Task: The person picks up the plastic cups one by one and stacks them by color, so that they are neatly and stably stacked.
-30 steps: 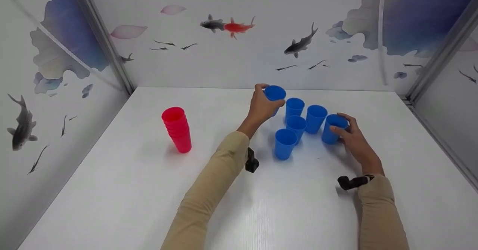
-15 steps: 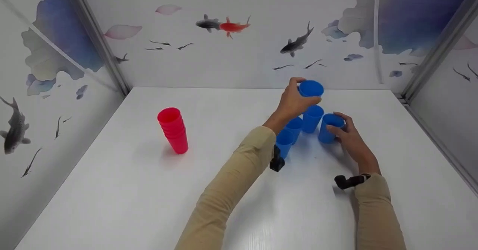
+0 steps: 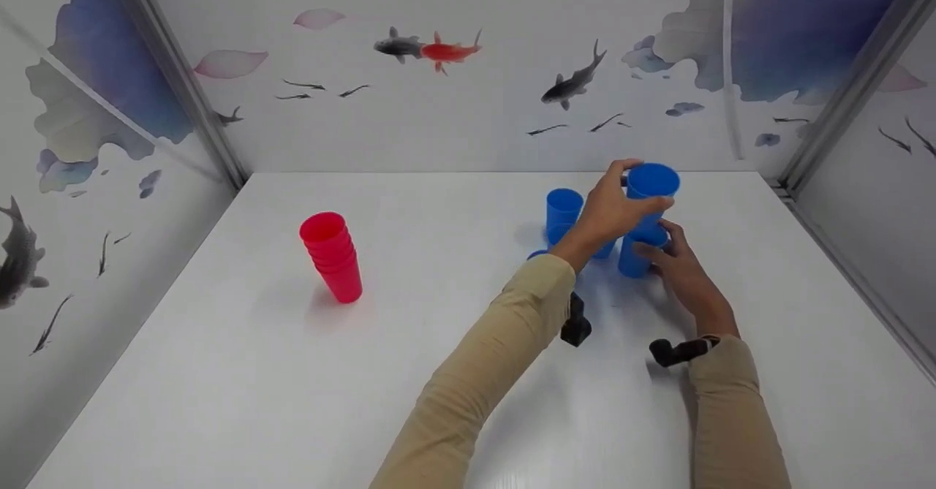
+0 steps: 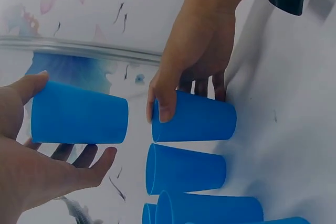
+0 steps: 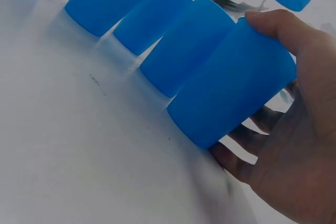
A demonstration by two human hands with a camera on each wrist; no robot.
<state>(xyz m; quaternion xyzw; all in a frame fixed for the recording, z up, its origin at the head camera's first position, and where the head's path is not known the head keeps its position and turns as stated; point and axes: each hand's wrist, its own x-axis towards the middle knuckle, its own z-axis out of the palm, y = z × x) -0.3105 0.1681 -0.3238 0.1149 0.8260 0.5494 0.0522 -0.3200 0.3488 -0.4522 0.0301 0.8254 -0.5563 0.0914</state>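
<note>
A blue plastic cup [image 3: 653, 180] is held up off the table in my left hand [image 3: 614, 207], thumb on one side and fingers on the other. It hangs just above and behind another blue cup [image 3: 640, 256], apart from it in the left wrist view. My right hand [image 3: 691, 281] grips that lower cup, which stands upright on the table at the right end of a group. Several more blue cups [image 3: 564, 205] stand close together to its left, partly hidden by my left arm in the head view. The right wrist view shows their row [image 5: 186, 45] clearly.
A leaning-looking stack of red cups [image 3: 338, 262] stands on the left part of the white table [image 3: 241, 372]. Printed panels with fish enclose the table at the back [image 3: 468, 123] and sides. Small black cameras [image 3: 576, 321] are strapped to both wrists.
My left hand has lifted the blue cup from the far left of the group and carried it right, over the others, to above the right-hand cup. The right hand keeps its grip in place.
</note>
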